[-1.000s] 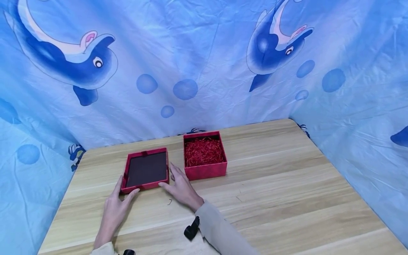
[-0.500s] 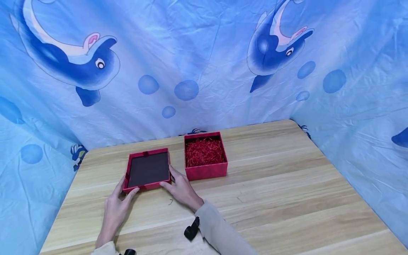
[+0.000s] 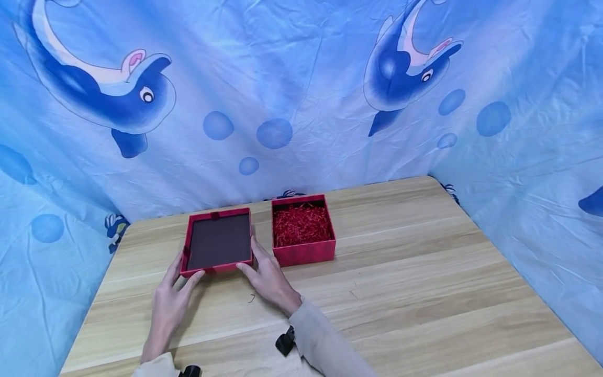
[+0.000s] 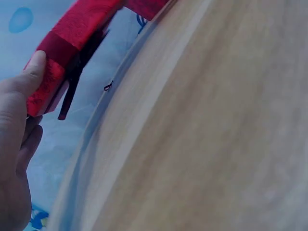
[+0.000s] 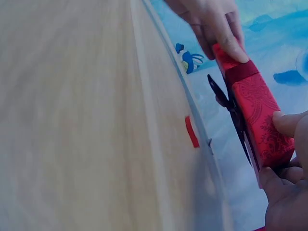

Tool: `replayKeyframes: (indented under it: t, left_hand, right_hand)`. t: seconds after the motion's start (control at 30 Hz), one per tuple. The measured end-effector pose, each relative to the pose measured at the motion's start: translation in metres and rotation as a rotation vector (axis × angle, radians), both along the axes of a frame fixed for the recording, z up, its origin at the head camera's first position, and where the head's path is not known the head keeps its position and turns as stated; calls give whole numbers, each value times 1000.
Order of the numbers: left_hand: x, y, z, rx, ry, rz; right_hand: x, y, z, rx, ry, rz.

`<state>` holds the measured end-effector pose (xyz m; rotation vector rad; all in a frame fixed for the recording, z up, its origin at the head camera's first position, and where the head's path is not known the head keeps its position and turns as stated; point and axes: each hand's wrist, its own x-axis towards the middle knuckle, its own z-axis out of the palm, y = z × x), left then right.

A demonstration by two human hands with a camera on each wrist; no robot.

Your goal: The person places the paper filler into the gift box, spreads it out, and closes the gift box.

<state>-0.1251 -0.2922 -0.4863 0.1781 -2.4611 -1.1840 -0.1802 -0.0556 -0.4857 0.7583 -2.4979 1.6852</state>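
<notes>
A shallow red box lid [image 3: 219, 241] with a dark inside faces up, lifted off the wooden table between both hands. My left hand [image 3: 168, 306] grips its near left corner, thumb on the patterned side wall, as the left wrist view shows. On the near right corner, my right hand [image 3: 270, 280] holds it with thumb and fingers. A dark ribbon bow [image 5: 228, 103] hangs at the lid's underside, and a dark red band [image 5: 242, 72] crosses the side wall. Right of the lid stands an open red box [image 3: 305, 254] filled with red shredded paper [image 3: 302, 225].
The wooden table [image 3: 400, 293] runs on to the right. A thin dark scrap [image 3: 252, 298] lies near the hands, and a red paper strip [image 5: 191, 131] shows in the right wrist view. A blue dolphin-print curtain [image 3: 301, 94] hangs behind the table.
The lid has risen off the table in both hands, and its far edge has come up. The right hand's fingers have closed in on its side. The red box has stayed put.
</notes>
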Motion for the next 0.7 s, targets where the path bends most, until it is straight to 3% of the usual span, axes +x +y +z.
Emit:
replayKeyframes:
  t: [0.4, 0.7]
  left_hand:
    - [3, 6, 21, 44, 18, 43]
    - [3, 18, 31, 38, 119, 46]
  right_hand:
    - [10, 3, 26, 10, 13, -17]
    - [17, 16, 49, 25, 32, -25]
